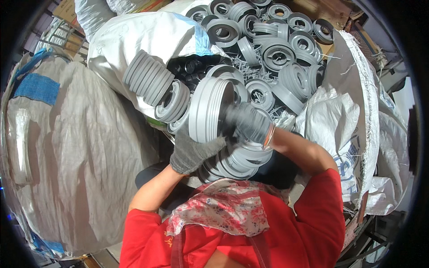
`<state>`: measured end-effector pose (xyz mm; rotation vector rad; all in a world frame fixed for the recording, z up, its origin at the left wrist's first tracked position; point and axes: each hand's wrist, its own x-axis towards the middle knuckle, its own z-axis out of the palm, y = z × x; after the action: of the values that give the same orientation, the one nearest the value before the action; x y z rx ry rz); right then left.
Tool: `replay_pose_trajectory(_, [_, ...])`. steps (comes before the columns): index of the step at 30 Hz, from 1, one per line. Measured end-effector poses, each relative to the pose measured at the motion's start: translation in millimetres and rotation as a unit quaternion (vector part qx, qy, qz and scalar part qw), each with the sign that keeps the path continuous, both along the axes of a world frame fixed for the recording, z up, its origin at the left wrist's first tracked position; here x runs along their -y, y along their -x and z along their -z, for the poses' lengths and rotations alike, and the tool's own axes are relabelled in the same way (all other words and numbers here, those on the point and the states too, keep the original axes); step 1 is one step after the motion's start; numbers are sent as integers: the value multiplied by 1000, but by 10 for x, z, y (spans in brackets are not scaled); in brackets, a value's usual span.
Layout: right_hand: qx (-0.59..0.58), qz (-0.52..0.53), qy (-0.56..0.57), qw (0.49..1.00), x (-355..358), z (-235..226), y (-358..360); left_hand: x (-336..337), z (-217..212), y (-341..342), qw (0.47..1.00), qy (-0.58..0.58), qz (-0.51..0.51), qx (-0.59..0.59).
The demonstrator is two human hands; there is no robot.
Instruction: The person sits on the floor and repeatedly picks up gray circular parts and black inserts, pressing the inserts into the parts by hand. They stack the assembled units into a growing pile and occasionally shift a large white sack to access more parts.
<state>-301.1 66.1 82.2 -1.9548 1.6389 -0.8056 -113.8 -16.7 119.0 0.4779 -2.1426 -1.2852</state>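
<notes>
A large grey plastic ring [203, 111] with a ribbed outer wall stands on edge in front of me. My left hand [193, 152], in a grey knit glove, grips its near lower side with the thumb along the bottom. Close to the ring's open side is my right hand [249, 123], also gloved. Motion smears its fingers, so what they hold, if anything, cannot be made out. More grey rings [241, 161] lie beneath my hands by my lap. To the left, a stack of nested grey rings [149, 78] leans above another ring stack [173, 102].
Beyond my hands, many grey rings [278, 54] and thin grey plastic scraps [250, 70] fill an open white sack [357, 80]. Black round parts [192, 67] show in the mouth of another white sack [138, 38]. A big full sack [85, 147] stands at the left.
</notes>
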Motion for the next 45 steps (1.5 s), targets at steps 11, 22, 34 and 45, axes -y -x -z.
replay_pose_trajectory(11, [196, 358, -169, 897, 805, 1075, 1402, 269, 767, 717, 878, 405, 91, 238])
replay_pose_trajectory(22, [291, 251, -70, 921, 926, 1508, 1603, 320, 1094, 986, 845, 350, 56, 401])
replay_pose_trajectory(34, [-120, 284, 78, 948, -56, -909, 1272, -186, 452, 946, 975, -94, 199, 19])
replay_pose_trajectory(45, [25, 359, -6, 933, -828, -2, 850, -783, 1021, -526, 947, 97, -254, 171])
